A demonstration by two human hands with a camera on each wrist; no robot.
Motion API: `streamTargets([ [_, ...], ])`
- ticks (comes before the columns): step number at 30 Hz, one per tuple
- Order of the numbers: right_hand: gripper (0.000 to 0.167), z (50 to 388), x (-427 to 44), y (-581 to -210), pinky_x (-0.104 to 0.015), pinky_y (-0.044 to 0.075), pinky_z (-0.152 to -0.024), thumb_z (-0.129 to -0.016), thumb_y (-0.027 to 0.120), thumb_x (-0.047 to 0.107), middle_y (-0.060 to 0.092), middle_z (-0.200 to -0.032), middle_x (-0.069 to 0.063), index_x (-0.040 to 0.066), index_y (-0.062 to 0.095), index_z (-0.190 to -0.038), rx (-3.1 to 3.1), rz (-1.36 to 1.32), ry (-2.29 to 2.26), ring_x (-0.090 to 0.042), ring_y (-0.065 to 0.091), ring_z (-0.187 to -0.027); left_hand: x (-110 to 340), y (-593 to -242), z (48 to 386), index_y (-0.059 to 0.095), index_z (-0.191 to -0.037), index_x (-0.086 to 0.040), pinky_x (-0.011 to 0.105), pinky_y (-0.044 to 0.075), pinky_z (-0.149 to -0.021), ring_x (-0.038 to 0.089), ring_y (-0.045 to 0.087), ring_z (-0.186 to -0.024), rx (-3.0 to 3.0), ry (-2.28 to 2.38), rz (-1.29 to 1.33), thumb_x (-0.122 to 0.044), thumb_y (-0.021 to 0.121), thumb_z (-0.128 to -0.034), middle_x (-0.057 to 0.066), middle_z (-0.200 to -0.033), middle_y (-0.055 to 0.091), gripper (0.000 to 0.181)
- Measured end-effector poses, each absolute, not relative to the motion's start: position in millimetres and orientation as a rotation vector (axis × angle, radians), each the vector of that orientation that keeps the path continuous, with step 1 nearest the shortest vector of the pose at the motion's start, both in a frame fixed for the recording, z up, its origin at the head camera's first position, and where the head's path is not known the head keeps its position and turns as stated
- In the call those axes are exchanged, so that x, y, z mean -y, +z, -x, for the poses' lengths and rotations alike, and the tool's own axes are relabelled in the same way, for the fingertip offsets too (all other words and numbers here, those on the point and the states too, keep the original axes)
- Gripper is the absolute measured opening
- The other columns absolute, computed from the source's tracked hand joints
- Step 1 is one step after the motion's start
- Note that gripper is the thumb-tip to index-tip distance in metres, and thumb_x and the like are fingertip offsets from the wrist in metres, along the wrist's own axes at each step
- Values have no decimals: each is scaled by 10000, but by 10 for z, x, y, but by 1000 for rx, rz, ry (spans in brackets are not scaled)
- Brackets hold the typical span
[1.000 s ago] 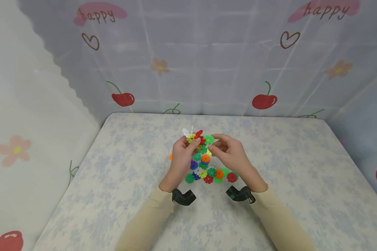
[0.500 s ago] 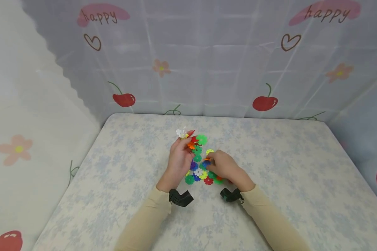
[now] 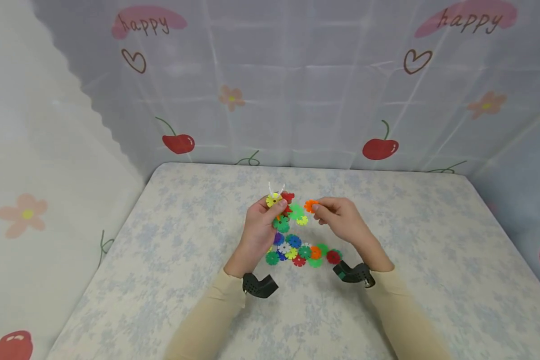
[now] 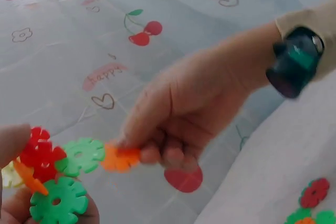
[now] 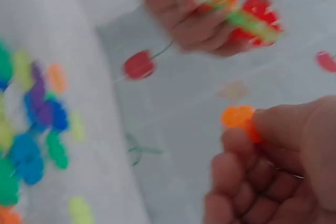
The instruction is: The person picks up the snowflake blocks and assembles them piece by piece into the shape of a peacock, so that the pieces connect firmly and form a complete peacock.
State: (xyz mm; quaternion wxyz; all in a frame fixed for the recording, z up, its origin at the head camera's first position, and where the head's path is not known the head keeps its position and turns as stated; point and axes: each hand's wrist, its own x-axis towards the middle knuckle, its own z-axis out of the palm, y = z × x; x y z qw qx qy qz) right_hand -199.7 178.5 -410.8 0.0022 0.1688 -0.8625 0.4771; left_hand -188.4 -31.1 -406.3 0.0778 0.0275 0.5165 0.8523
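Fingers [image 5: 236,144] of the right hand [image 3: 342,220] now pinch an orange disc [image 3: 310,206], just lifted off the pile [image 3: 291,253], near the linked discs [image 4: 48,163] the left hand [image 3: 258,227] grips, so that piece looks handy, unattached tho.

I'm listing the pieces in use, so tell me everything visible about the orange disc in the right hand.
The orange disc is bright, with a notched rim, and looks like flat plastic. The right hand pinches it by one edge above the table, face toward the head camera. It is apart from the disc cluster in the left hand; any centre hole is unclear.
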Motion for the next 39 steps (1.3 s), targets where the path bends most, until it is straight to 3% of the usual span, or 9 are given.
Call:
streamTargets([
  [4,145,1855,-1841,-3886,-196,596,-728,-985,613,-4,712,-846,-201,-82,732,-1011,2461,-617,1643,-87,695,-726,374,-4026,1848,628,-1250,91,198,587,-823,76,678,-864,-1823,2344,-304,-2,655,-964,-40,-987,702,302],
  [9,125,1769,-1837,-3801,-193,590,-749,-972,611,-43,719,-830,-141,-54,733,-997,2423,-802,1547,-52,680,-748,419,-3987,1825,634,-1266,110,227,604,-822,60,703,-854,-1964,2235,-529,-32,711,-935,108,-1057,708,369],
  [13,124,1742,-1827,-3794,-197,586,-746,-953,625,-65,724,-822,-115,-38,740,-989,2406,-853,1482,-65,672,-750,454,-3999,1823,658,-1226,115,211,598,-779,50,709,-814,-2000,2207,-610,-302,778,-904,188,-1041,714,540],
  [17,118,1722,-1821,-3787,-190,587,-744,-945,630,-73,724,-814,-137,-47,739,-983,2384,-860,1476,-59,673,-749,475,-4012,1831,671,-1207,110,210,592,-758,66,712,-808,-2013,2190,-656,-572,796,-791,238,-1037,713,809],
  [23,111,1701,-1811,-3784,-164,582,-744,-944,629,-80,727,-806,-152,-69,734,-976,2354,-855,1489,-31,674,-741,474,-4014,1842,690,-1170,97,263,592,-727,163,671,-770,-2020,2166,-696,-506,792,-825,75,-952,732,703],
  [32,104,1695,-1755,-3839,-163,595,-722,-958,631,-52,715,-768,-187,-110,715,-935,2267,-884,1599,-8,703,-708,418,-4054,1832,663,-1137,167,178,548,-686,68,619,-710,-1953,2239,-728,-562,796,-784,-107,-874,696,821],
  [39,151,1717,-1714,-3909,-172,586,-651,-967,629,-33,687,-700,-25,-122,681,-857,2119,-884,1775,-24,652,-637,332,-4149,1825,563,-1114,275,190,581,-785,35,670,-789,-1716,2376,-653,-545,816,-739,-130,-890,725,936],
])
